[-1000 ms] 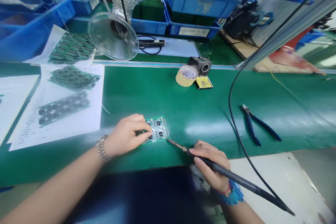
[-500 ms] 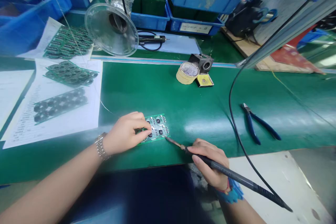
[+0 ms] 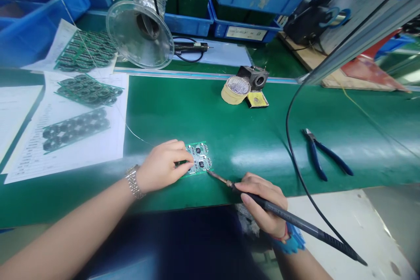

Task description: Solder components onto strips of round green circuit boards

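A green circuit board (image 3: 201, 157) with black chips lies flat on the green bench mat, its left part hidden under my left hand (image 3: 169, 162). That hand is closed in a pinch over the board. A thin solder wire (image 3: 136, 135) runs in from the upper left to it; its end between the fingertips is too small to see. My right hand (image 3: 264, 201) grips a black soldering iron (image 3: 292, 218) like a pen. The iron's tip reaches the board's lower right corner; whether it touches I cannot tell.
Cutting pliers (image 3: 316, 153) lie at right, past the iron's cable (image 3: 290, 140). A tape roll (image 3: 235, 90) and a yellow sponge (image 3: 257, 99) sit behind the board. More circuit boards (image 3: 77, 129) rest on papers at left. A clear fume funnel (image 3: 139, 35) and blue bins (image 3: 188, 25) stand behind.
My left hand has slid slightly right over the board, towards the iron's tip, and covers more of it. My right hand and the iron stay almost where they were.
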A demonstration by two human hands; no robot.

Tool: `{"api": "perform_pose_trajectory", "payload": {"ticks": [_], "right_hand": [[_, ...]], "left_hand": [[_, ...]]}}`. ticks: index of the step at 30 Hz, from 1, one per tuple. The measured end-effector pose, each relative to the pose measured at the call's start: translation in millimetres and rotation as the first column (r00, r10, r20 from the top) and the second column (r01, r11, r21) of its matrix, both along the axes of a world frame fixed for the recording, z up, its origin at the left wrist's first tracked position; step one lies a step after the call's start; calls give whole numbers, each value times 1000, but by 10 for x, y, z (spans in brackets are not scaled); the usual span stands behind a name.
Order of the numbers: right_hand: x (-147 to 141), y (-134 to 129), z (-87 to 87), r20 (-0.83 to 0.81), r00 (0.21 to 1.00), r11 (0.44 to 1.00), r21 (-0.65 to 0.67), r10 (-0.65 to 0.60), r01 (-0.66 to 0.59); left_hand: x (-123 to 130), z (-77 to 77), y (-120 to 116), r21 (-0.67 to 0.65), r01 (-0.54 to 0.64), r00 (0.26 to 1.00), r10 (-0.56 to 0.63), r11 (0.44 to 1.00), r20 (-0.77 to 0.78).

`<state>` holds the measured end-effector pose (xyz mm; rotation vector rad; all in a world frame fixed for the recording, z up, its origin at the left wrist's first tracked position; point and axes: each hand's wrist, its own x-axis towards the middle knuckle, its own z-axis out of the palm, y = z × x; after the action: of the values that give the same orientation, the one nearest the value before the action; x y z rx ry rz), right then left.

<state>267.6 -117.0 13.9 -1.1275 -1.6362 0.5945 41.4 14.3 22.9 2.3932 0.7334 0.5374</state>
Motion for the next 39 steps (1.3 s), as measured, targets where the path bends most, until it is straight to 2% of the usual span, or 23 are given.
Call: {"api": "perform_pose_trajectory", "payload": {"ticks": [8, 17, 32, 39], "right_hand": [[27, -56, -47, -95, 994, 998, -22, -57, 55], [-54, -33, -39, -40, 999, 999, -37, -26, 25], [-74, -12, -19, -42, 999, 999, -19, -28, 28], [-54, -78, -51, -138, 987, 997, -32, -78, 74]], "left_hand": [[-79, 39, 36, -30, -38, 999, 38, 999, 5], [-59, 33, 9, -51, -7, 1000, 8, 999, 5], [20, 0, 2, -5, 17, 998, -17, 1000, -52], [-176, 114, -12, -49, -44, 998, 46, 998, 44]]}}
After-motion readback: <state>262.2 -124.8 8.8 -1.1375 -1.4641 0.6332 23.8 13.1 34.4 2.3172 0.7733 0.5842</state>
